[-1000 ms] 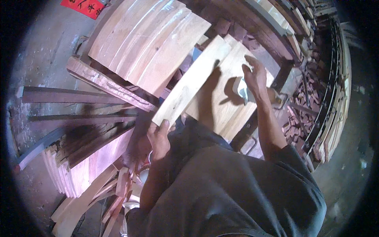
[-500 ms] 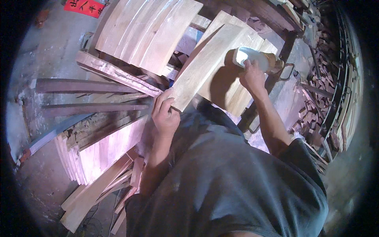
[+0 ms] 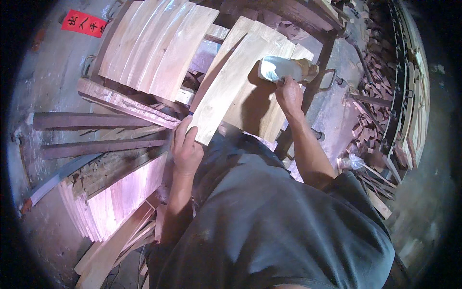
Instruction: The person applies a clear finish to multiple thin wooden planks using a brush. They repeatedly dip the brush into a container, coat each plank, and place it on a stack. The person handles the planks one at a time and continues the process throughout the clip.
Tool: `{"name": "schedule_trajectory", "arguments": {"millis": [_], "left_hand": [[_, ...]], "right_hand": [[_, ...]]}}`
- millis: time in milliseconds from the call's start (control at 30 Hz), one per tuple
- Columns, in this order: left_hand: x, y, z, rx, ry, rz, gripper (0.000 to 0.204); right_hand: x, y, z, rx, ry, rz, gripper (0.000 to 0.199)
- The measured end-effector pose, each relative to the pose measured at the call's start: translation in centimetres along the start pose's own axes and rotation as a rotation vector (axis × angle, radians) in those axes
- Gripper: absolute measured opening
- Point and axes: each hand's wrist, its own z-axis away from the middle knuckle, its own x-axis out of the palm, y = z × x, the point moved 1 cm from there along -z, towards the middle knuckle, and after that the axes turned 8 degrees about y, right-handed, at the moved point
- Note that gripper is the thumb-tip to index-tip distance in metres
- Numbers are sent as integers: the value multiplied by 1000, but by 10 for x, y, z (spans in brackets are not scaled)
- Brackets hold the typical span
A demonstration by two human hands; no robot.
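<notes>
Glue going onto a curved board, held by one corner only.

Left hand (image 3: 186,150) is pinched on the near lower corner of the pale curved board (image 3: 226,91); the board leans up and away over more boards of the same kind, resting on a dark wooden rack (image 3: 308,19). Right hand (image 3: 288,94) is closed around the neck of a whitish squeeze bottle (image 3: 281,69), tipped over the board's far end. Hands well apart. Risks, as I judge it: one-corner grip means the board can pivot or slide off its neighbours if the bottle presses down. Bottle is lying almost flat, so it could dump too much and run onto the boards below. Loose stack of pinkish boards (image 3: 115,197) just beside the left arm could get knocked.
</notes>
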Motion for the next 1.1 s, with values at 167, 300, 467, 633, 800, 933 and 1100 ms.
{"name": "schedule_trajectory", "arguments": {"millis": [167, 300, 467, 633, 800, 933, 1100], "left_hand": [[-3, 2, -2, -26, -4, 3, 28], [-2, 1, 1, -41, 7, 12, 26], [0, -3, 6, -93, 1, 69, 27], [-1, 1, 10, -361, 58, 235, 37], [-23, 6, 13, -864, 119, 438, 26], [-31, -18, 27, -935, 100, 475, 24], [-47, -22, 16, -966, 110, 474, 24]], "right_hand": [[7, 12, 4, 287, 102, -519, 32], [3, 2, 16, 676, 2, -1007, 24], [17, 10, 36, 974, -54, -1592, 12], [30, 27, 47, 1146, -113, -1889, 15], [43, 35, 55, 1243, -169, -1902, 20], [43, 57, 65, 1223, -205, -1841, 15], [-15, 16, 65, 845, -373, -1821, 23]]}}
